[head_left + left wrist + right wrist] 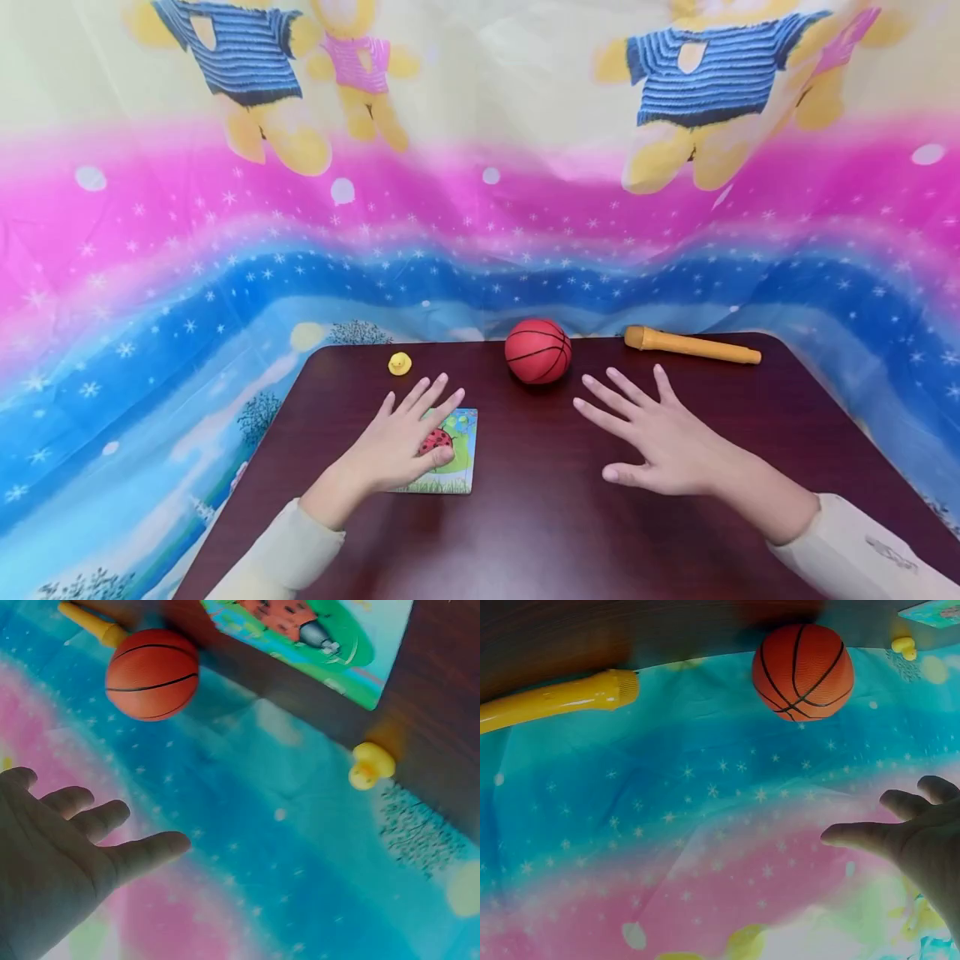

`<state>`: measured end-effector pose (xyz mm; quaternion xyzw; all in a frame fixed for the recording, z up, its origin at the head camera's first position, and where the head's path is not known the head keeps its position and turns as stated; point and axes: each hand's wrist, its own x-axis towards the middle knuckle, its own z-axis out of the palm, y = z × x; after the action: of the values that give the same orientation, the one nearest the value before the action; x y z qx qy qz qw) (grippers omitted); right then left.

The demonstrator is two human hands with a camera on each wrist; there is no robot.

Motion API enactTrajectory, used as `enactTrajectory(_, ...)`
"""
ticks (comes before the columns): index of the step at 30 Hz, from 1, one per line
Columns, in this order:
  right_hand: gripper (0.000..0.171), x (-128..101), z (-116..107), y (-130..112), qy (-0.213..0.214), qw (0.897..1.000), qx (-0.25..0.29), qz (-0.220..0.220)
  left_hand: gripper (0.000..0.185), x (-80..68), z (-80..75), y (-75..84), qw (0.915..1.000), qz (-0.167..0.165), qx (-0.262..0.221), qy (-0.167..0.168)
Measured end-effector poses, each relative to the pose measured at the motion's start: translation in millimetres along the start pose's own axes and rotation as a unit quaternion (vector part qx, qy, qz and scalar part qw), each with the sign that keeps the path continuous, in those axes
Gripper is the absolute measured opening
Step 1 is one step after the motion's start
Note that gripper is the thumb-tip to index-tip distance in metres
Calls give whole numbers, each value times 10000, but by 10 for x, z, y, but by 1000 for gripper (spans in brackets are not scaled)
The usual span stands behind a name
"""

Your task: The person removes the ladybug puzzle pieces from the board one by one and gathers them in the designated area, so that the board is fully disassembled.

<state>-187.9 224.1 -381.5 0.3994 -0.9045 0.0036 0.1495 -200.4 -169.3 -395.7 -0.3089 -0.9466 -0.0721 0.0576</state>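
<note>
My left hand (405,437) is spread with straight fingers over a ladybug picture puzzle board (461,458), covering its left part in the head view. Nothing is held in it. My right hand (667,437) hovers palm down on the other side, fingers spread, also holding nothing. Beyond and between the hands sits a red basketball (537,351) with black lines. A small yellow rubber duck (400,363) stands past the left fingertips. Past the right hand, a yellow toy microphone (693,345) lies along the back edge, its head toward the ball.
The dark brown table (525,533) has rounded back corners. A printed cloth (465,217) with bears, snowflakes and pink and blue bands hangs behind and around it. Duck, ball and microphone all stand close to the back edge.
</note>
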Motion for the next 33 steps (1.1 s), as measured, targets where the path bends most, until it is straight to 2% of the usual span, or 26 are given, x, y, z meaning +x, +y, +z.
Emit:
enactTrajectory(7, 78, 254, 143, -22, -335, 9986, 356, 195, 66, 75, 207, -163, 9984, -331, -363, -265)
enactTrajectory(10, 76, 374, 248, -41, -407, 9981, 439, 140, 67, 88, 310, -218, 9965, -519, -467, -467)
enactTrajectory(15, 71, 596, 453, -88, -342, 9990, 301, 12, 73, 103, 444, -299, 9894, -916, -711, -870)
enactTrajectory(19, 63, 693, 632, -119, -343, 9992, 195, 20, 77, 144, 583, -368, 9855, -972, -834, -1110)
enactTrajectory(23, 53, 832, 800, -183, -472, 9983, 281, 210, 78, 142, 695, -436, 9833, -996, -649, -1379)
enactTrajectory(27, 45, 1155, 970, -279, -599, 9961, 349, 550, 75, 125, 715, -493, 9811, -1248, -206, -1466)
enactTrajectory(29, 44, 1312, 1066, -333, -761, 9932, 450, 754, 75, 130, 729, -498, 9786, -1351, -85, -1550)
enactTrajectory(33, 45, 1498, 1251, -435, -1148, 9839, 787, 1125, 77, 176, 815, -444, 9762, -1288, -75, -1745)
